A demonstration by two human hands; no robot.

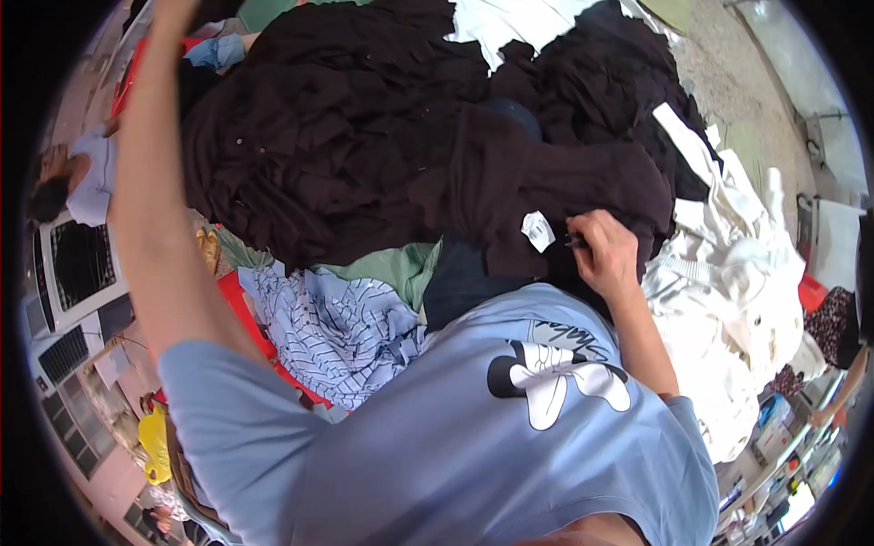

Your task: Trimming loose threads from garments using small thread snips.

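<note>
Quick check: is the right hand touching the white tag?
Apart. The head view shows it: a strip of the dark garment is visible between the white tag and the right hand.

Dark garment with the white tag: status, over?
Right hand pinching small dark thing. Left hand mostly beyond top edge. Dark garment lying creased; white tag unobstructed.

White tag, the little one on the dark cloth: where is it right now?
In the head view, the white tag is right of centre, on the dark garment, just left of the person's right hand.
</note>
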